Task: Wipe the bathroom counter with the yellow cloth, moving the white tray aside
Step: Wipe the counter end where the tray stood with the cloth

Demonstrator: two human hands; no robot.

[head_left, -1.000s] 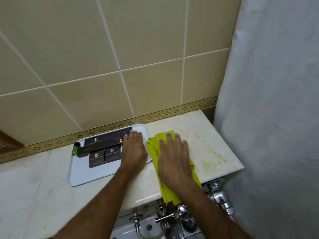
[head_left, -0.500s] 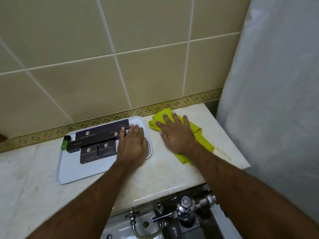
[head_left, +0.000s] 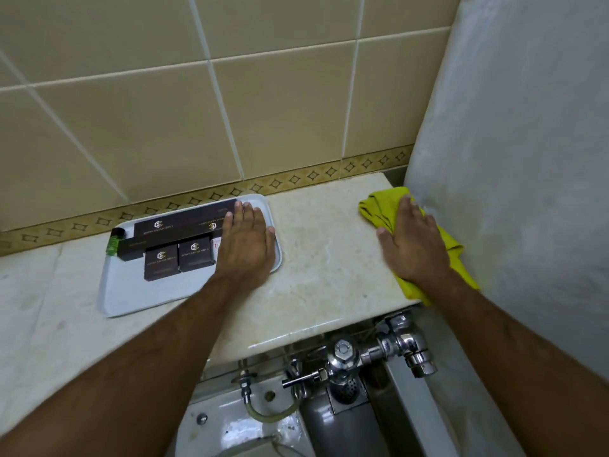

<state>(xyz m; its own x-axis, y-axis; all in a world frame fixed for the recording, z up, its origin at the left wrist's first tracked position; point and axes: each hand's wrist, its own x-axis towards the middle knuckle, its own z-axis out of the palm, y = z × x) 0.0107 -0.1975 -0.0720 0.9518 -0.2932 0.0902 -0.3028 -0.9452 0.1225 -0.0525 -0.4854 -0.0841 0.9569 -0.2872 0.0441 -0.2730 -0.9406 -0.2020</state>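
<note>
The yellow cloth (head_left: 384, 206) lies crumpled at the right end of the cream marble counter (head_left: 323, 258), partly hanging over the right edge. My right hand (head_left: 413, 242) presses flat on the cloth, fingers spread. The white tray (head_left: 131, 295) sits on the counter to the left, against the tiled wall. It carries several dark brown boxes (head_left: 176, 258) and a small green bottle (head_left: 113, 244). My left hand (head_left: 247, 245) rests flat on the tray's right end, fingers together.
A white shower curtain (head_left: 514, 159) hangs against the counter's right end. Below the front edge are a chrome flush valve (head_left: 346, 361) with pipes and a white toilet (head_left: 230, 420). Beige wall tiles (head_left: 197, 110) back the counter.
My right hand has slid the yellow cloth from beside the tray to the counter's right end. The left hand has stayed flat on the tray.
</note>
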